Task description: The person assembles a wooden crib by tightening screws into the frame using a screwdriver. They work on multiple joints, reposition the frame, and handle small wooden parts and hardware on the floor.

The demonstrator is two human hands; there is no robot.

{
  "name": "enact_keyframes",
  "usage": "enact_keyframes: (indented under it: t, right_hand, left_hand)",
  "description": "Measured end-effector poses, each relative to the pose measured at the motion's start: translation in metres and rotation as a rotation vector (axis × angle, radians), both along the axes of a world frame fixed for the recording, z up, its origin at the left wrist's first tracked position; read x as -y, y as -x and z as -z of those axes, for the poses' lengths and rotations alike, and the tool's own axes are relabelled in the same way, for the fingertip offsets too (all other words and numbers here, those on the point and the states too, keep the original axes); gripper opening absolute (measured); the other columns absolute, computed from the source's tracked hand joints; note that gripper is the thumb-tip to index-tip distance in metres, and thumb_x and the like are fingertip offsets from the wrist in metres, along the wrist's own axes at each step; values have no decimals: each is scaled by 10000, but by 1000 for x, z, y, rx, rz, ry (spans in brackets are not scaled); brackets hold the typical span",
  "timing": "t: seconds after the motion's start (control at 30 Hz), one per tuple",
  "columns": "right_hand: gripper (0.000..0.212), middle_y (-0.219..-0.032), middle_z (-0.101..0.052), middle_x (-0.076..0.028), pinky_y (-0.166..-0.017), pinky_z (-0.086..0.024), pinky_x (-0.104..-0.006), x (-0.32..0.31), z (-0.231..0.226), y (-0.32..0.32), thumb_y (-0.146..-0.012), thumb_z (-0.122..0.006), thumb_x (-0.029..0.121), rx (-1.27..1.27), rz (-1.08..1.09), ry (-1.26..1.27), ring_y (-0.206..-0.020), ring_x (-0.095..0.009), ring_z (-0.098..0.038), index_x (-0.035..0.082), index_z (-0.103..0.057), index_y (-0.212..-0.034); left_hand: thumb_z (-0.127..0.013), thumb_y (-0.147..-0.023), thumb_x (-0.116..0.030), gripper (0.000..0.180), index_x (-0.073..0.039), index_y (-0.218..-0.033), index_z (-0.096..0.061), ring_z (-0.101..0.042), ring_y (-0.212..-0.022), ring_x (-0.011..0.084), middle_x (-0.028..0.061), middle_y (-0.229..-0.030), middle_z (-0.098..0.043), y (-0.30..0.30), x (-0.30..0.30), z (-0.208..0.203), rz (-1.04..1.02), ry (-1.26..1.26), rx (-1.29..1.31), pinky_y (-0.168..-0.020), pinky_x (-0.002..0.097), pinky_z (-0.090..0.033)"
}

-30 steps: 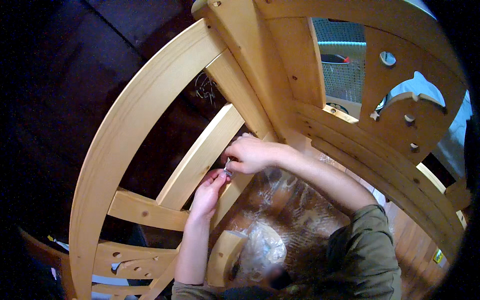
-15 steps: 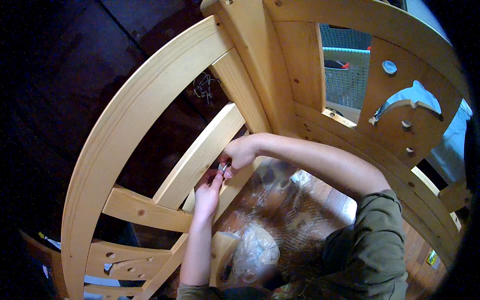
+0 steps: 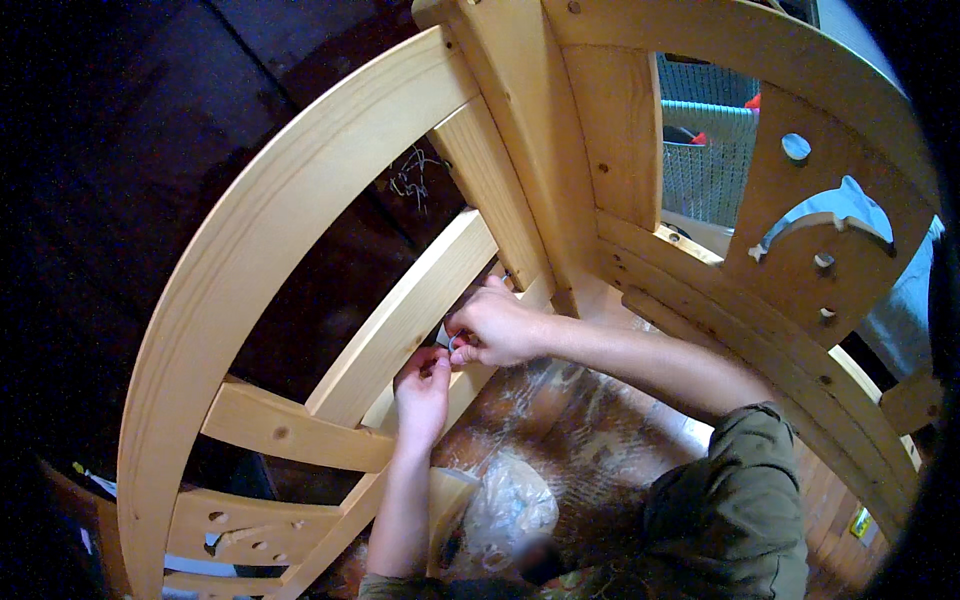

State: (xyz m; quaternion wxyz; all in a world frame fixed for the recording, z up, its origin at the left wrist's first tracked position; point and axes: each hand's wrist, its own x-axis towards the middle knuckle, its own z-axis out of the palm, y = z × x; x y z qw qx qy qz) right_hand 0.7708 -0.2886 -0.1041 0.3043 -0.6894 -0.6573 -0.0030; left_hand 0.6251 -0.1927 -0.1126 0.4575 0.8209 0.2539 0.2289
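My left hand [image 3: 422,388] and my right hand [image 3: 497,322] meet at the lower part of a light wooden slatted panel [image 3: 408,305]. Between their fingertips shows a small, shiny, curved piece [image 3: 452,344], too small to name. My right thumb and fingers are pinched on it. The left thumb and fingers are closed right beside it, and what they hold, if anything, is hidden. A thick corner post [image 3: 525,130] rises beyond my right hand and joins the panel to a second one.
The second panel [image 3: 690,262], with a dolphin-shaped cutout, curves round on the right. Behind it stands a mesh basket [image 3: 705,150]. A clear plastic bag [image 3: 510,505] lies on the dusty wooden floor [image 3: 570,420]. A dark surface [image 3: 130,180] lies beyond the left panel.
My right hand and forearm have dropped slightly, and the hand has turned a little. Both hands stay together at the small piece. The view has shifted slightly.
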Motion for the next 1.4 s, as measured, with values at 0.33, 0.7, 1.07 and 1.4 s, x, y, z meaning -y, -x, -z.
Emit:
enact_keyframes:
  t: [0.33, 0.7, 1.07, 1.4]
  right_hand:
    - [239, -802, -541, -51, -735, -300, -376, -7, 26, 2, -692, -635, 311, 127, 66, -443, -869, -238, -486, 95, -554, -755]
    - [188, -781, -540, -65, -778, -298, -382, -3, 14, 13, -715, -617, 279, 42, -9, -394, -864, -247, -486, 104, -578, -771]
    - [156, -746, -524, -79, -778, -287, -371, 1, 5, 18, -681, -620, 198, 155, 64, -343, -818, -259, -472, 61, -547, -688]
    - [183, -725, -513, -88, -800, -288, -377, 7, -9, 18, -679, -640, 199, 78, -17, -221, -820, -264, -468, 61, -522, -653]
  left_hand:
    - [-523, -825, -52, 157, 19, -964, -538, -542, -820, 138, 88, -917, -553, 1, -11, 12, -84, 179, 76, -698, 238, -464]
    - [-494, -827, -30, 234, 40, -1050, -496, -543, -908, 183, 128, -1012, -540, 6, -5, 11, -98, 346, 351, -747, 281, -489]
    - [-504, -812, -95, 223, 36, -990, -539, -565, -887, 256, 168, -910, -595, 5, 6, 1, -215, -25, 207, -786, 330, -429]
    - [-570, -777, -105, 275, 40, -1007, -527, -536, -926, 220, 149, -958, -584, -3, -9, 21, -149, 90, 348, -811, 334, -413]
